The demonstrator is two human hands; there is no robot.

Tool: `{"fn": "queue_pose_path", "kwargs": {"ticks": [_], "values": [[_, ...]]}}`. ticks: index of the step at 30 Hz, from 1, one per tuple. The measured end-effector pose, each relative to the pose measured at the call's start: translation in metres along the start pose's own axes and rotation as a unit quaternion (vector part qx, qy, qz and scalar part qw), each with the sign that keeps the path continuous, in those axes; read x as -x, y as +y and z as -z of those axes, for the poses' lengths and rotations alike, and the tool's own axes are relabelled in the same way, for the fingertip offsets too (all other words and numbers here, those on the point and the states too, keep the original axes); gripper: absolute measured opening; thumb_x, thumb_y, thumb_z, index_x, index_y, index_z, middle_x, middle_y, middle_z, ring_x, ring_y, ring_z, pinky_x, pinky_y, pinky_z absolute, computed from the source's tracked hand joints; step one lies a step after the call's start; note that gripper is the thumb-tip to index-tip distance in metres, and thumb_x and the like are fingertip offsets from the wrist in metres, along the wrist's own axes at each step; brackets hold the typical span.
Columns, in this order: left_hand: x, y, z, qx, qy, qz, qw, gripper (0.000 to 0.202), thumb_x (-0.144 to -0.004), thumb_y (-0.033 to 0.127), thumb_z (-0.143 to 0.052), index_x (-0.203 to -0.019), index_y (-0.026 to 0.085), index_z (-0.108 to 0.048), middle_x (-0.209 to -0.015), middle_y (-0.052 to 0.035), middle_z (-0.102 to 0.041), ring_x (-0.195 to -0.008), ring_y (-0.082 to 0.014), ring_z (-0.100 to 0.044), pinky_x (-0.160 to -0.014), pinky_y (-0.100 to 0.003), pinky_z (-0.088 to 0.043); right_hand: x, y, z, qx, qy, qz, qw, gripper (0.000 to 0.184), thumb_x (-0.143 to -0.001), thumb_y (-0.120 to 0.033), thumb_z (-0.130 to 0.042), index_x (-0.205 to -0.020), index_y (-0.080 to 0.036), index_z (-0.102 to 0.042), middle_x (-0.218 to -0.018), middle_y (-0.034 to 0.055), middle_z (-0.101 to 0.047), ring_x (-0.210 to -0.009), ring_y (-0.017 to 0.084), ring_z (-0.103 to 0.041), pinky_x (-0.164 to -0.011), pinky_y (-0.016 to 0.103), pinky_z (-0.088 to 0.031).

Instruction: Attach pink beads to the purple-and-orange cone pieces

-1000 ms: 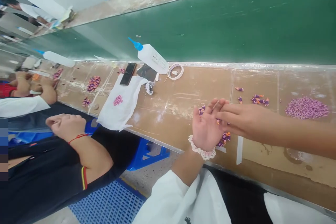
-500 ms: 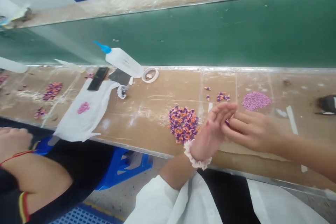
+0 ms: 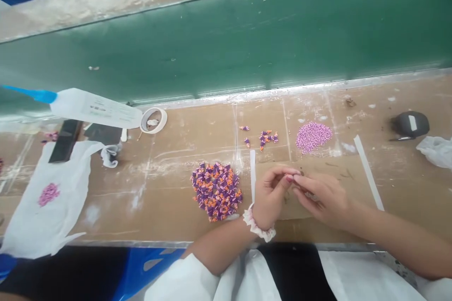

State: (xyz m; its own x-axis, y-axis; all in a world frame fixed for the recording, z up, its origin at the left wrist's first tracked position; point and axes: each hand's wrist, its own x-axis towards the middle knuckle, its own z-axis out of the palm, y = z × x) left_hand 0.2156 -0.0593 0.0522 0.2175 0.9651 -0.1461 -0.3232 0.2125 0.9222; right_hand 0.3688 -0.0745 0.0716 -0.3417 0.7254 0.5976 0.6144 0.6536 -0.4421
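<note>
My left hand (image 3: 271,193), with a white scrunchie (image 3: 259,225) on its wrist, is closed, thumb against fingers. Its fingertips meet those of my right hand (image 3: 321,195), which is also pinched shut. Whatever sits between the fingertips is too small and covered to make out. Left of my hands lies a large pile of small purple and orange figure-like pieces (image 3: 216,191). Beyond the hands are several more such pieces (image 3: 267,139), lying loose. A heap of tiny pink bits (image 3: 313,137) lies past my right hand.
A white squeeze bottle (image 3: 99,109) with a blue nozzle lies beside a tape roll (image 3: 154,120). Further left are a dark phone (image 3: 65,141) and a white bag (image 3: 67,202) with pink bits on it. At right stand a black round object (image 3: 411,123) and crumpled plastic (image 3: 436,150).
My left palm was open and upturned with my right fingers at it; now both hands pinch together, fingertip to fingertip. The camera view has shifted right, and the neighbour's arm is mostly out of sight.
</note>
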Motion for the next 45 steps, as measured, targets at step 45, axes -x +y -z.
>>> {"fn": "queue_pose_path", "kwargs": {"ticks": [45], "values": [[-0.003, 0.017, -0.008, 0.155, -0.156, 0.299, 0.928, 0.031, -0.070, 0.039, -0.081, -0.072, 0.012, -0.066, -0.058, 0.0009, -0.062, -0.044, -0.0074, -0.059, -0.046, -0.019, -0.051, -0.010, 0.017, 0.033, -0.194, -0.095, -0.090, 0.972, 0.015, -0.084, -0.008, -0.058, -0.087, -0.023, -0.057, -0.078, 0.0000, -0.053, -0.065, 0.012, -0.056, -0.055, 0.026, -0.048]]}}
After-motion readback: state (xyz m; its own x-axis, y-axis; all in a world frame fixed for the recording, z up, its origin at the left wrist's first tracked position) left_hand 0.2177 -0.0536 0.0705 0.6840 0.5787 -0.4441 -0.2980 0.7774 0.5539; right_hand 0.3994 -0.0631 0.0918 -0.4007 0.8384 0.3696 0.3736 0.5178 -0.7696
